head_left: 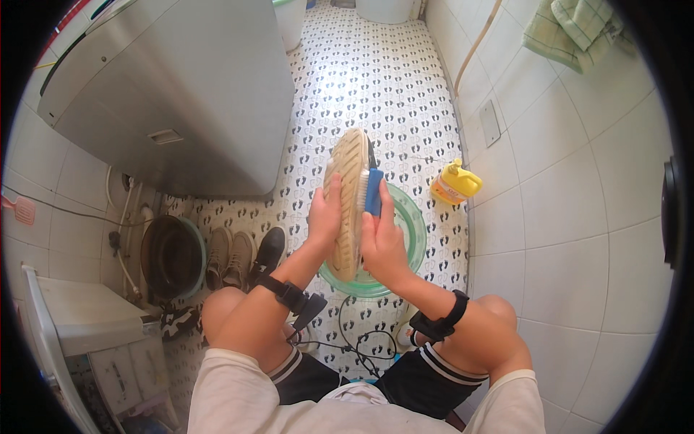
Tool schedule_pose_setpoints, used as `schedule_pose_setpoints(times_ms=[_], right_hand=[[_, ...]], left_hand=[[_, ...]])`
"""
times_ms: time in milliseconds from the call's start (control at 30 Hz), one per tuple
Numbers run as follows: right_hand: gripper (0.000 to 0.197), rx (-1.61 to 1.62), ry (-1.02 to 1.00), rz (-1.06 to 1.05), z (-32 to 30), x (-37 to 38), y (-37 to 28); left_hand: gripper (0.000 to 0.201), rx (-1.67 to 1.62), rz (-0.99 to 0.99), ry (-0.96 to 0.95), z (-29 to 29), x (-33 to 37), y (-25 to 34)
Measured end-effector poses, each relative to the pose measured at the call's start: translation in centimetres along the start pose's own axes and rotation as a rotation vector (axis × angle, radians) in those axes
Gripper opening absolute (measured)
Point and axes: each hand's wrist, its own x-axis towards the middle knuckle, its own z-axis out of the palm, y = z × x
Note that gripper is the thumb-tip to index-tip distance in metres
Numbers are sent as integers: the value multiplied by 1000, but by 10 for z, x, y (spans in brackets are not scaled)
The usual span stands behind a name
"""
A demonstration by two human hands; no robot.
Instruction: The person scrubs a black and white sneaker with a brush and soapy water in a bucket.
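A shoe (348,210) with a tan grooved sole is held over a green basin (414,246), its sole turned toward me and its toe pointing away. Wrapped round its left side is my left hand (325,213), the thumb lying along the sole. My right hand (385,242) grips a blue scrub brush (374,189), one finger stretched along its back. The brush's white bristles press against the right edge of the sole. A little white foam shows on the sole's left edge. Most of the shoe's upper is hidden behind the sole.
A yellow jug (455,182) stands on the floor right of the basin, near the tiled wall. To the left are a dark shoe (270,249), a pair of brown shoes (231,253) and a dark round tub (173,257). A grey washing machine (181,94) fills the far left. Black cables (356,351) lie between my feet.
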Motion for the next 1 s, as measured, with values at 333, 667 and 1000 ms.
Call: schedule_pose_setpoints(times_ms=[333,667,1000], right_hand=[[64,-38,46,-20,-1,2,3],[65,-60,49,32,-20,26,-6],[66,-39,-12,-22,1,-4,-1]], left_hand=[[72,58,18,-4,6,-3,3],[73,90,22,-48,4,-4,-3],[66,-50,28,-24,-1,8,2]])
